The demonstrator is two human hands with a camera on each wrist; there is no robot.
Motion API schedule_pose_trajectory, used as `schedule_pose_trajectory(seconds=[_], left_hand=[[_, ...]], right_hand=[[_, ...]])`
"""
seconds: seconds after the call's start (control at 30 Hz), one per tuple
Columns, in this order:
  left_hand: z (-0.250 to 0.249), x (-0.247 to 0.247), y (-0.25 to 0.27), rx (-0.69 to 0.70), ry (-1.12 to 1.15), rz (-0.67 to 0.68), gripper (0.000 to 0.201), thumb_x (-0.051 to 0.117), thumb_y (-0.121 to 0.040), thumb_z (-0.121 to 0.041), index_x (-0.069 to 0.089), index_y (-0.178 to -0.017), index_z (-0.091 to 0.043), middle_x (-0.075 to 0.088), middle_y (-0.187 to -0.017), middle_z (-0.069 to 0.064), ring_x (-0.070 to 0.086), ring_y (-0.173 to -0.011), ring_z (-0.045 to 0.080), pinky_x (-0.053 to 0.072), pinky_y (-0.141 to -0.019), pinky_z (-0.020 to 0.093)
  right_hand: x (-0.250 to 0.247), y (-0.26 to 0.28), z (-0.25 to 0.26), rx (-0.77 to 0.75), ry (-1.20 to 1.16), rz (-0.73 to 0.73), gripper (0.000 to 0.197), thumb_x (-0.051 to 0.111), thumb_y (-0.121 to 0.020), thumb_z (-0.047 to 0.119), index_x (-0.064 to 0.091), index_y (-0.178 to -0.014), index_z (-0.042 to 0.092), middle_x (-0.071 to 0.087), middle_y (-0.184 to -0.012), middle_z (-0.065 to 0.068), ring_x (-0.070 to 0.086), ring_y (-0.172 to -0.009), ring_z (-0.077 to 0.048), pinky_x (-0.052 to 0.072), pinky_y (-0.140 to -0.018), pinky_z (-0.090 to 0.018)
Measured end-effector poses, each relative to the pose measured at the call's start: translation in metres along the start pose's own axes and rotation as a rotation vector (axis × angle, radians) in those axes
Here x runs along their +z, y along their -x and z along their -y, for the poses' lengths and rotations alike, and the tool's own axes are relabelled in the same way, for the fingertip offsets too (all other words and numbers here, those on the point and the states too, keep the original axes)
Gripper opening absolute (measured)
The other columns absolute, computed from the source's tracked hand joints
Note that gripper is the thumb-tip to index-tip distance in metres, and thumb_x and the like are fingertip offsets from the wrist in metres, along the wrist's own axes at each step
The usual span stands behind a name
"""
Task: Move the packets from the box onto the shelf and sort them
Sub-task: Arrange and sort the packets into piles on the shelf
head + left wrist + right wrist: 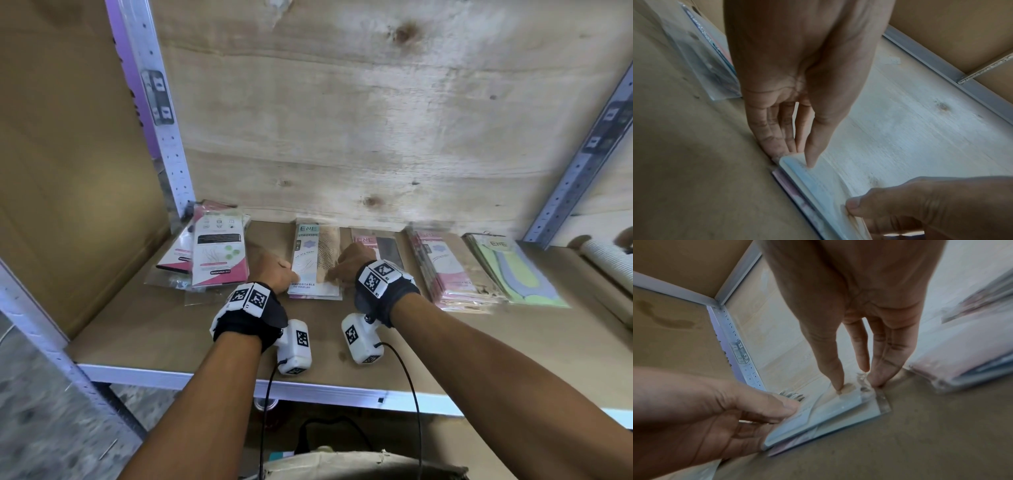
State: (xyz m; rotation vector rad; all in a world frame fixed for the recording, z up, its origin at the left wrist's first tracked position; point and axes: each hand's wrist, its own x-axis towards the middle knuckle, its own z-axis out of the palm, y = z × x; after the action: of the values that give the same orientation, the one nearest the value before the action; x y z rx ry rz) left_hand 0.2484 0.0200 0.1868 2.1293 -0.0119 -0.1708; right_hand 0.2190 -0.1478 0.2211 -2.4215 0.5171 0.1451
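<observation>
A small stack of teal-and-white stocking packets (313, 257) lies flat in the middle of the shelf board (154, 335). My left hand (291, 274) pinches its near left corner. In the left wrist view, the left hand (795, 158) has its thumb on top of the packets (818, 183) and its fingers at the edge. My right hand (332, 274) holds the near right corner. From the right wrist view, this hand (858, 387) lays its thumb on the packets (828, 412) and sets its fingers against the side.
More packet piles lie along the shelf: pink-and-white ones (219, 250) at the left, a pink one (383, 243) behind my right hand, a pink pile (448, 270) and a green pile (517, 270) to the right. A cardboard box (359, 462) sits below the shelf.
</observation>
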Motion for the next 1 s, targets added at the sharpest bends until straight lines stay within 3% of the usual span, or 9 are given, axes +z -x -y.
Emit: schedule_pose_trajectory(seconds=[0.17, 0.3, 0.4, 0.47, 0.53, 0.63, 0.7, 0.83, 1.0], left_hand=[[-0.003, -0.004, 0.006, -0.001, -0.023, -0.019, 0.028, 0.08, -0.077, -0.008, 0.074, -0.104, -0.002, 0.073, -0.109, 0.012, 0.067, -0.095, 0.023, 0.053, -0.085, 0.028], [-0.007, -0.021, 0.011, 0.064, -0.081, -0.115, 0.008, 0.074, -0.08, -0.019, 0.071, -0.086, -0.021, 0.067, -0.087, 0.002, 0.058, -0.079, 0.022, 0.046, -0.077, 0.023], [-0.008, -0.05, 0.011, 0.084, 0.062, -0.186, 0.019, 0.073, -0.081, -0.016, 0.077, -0.1, -0.02, 0.073, -0.097, 0.0, 0.067, -0.091, 0.021, 0.052, -0.093, 0.028], [-0.005, -0.072, 0.011, 0.082, 0.136, -0.263, 0.017, 0.074, -0.08, -0.017, 0.078, -0.096, -0.019, 0.077, -0.102, 0.003, 0.071, -0.097, 0.024, 0.055, -0.096, 0.038], [0.002, -0.093, 0.011, 0.076, 0.167, -0.333, 0.013, 0.074, -0.078, -0.018, 0.078, -0.09, -0.021, 0.077, -0.098, 0.005, 0.071, -0.097, 0.028, 0.057, -0.093, 0.042], [0.017, -0.116, 0.011, 0.044, 0.198, -0.368, 0.013, 0.071, -0.08, -0.017, 0.078, -0.091, -0.015, 0.077, -0.096, 0.008, 0.073, -0.094, 0.03, 0.058, -0.09, 0.044], [0.026, -0.127, 0.012, 0.028, 0.203, -0.361, 0.011, 0.07, -0.079, -0.018, 0.077, -0.086, -0.014, 0.077, -0.096, 0.011, 0.073, -0.094, 0.033, 0.059, -0.088, 0.046], [0.042, -0.144, 0.014, 0.038, 0.199, -0.313, 0.01, 0.066, -0.076, -0.02, 0.073, -0.07, -0.019, 0.077, -0.092, 0.01, 0.073, -0.091, 0.032, 0.059, -0.087, 0.047], [0.045, -0.153, 0.013, 0.048, 0.231, -0.309, 0.015, 0.063, -0.08, -0.013, 0.07, -0.069, -0.019, 0.076, -0.09, 0.012, 0.071, -0.094, 0.037, 0.059, -0.086, 0.051]], right_hand=[[-0.003, 0.002, -0.002, -0.009, -0.017, 0.014, 0.051, 0.085, -0.073, 0.019, 0.065, -0.113, -0.005, 0.066, -0.101, -0.015, 0.063, -0.096, -0.025, 0.052, -0.079, -0.033], [-0.006, 0.008, 0.004, -0.028, 0.048, -0.031, 0.051, 0.081, -0.077, 0.027, 0.062, -0.117, 0.001, 0.064, -0.117, -0.014, 0.063, -0.107, -0.028, 0.051, -0.079, -0.031], [-0.008, 0.011, 0.02, -0.142, 0.07, -0.159, 0.036, 0.072, -0.083, 0.025, 0.068, -0.112, 0.003, 0.068, -0.114, -0.015, 0.064, -0.106, -0.029, 0.052, -0.083, -0.032], [-0.002, 0.01, 0.035, -0.208, 0.012, -0.137, 0.021, 0.068, -0.085, 0.023, 0.072, -0.1, 0.009, 0.072, -0.103, -0.013, 0.067, -0.096, -0.027, 0.056, -0.084, -0.036], [0.011, 0.008, 0.052, -0.237, -0.104, -0.02, 0.004, 0.067, -0.085, 0.016, 0.069, -0.085, 0.012, 0.071, -0.084, -0.01, 0.067, -0.074, -0.023, 0.059, -0.073, -0.036], [0.037, 0.005, 0.079, -0.255, -0.146, 0.157, 0.009, 0.066, -0.087, 0.008, 0.065, -0.078, 0.006, 0.066, -0.071, -0.008, 0.063, -0.064, -0.023, 0.057, -0.065, -0.033], [0.057, 0.002, 0.095, -0.22, -0.222, 0.208, 0.019, 0.071, -0.088, 0.019, 0.069, -0.087, 0.0, 0.073, -0.078, -0.012, 0.069, -0.063, -0.025, 0.06, -0.063, -0.033], [0.09, -0.003, 0.115, -0.207, -0.202, 0.234, 0.046, 0.079, -0.08, 0.037, 0.072, -0.099, -0.004, 0.072, -0.089, -0.017, 0.07, -0.075, -0.031, 0.059, -0.08, -0.043], [0.101, -0.002, 0.111, -0.16, -0.264, 0.231, 0.032, 0.082, -0.078, 0.018, 0.073, -0.096, -0.007, 0.068, -0.076, -0.015, 0.057, -0.059, -0.023, 0.048, -0.057, -0.031]])
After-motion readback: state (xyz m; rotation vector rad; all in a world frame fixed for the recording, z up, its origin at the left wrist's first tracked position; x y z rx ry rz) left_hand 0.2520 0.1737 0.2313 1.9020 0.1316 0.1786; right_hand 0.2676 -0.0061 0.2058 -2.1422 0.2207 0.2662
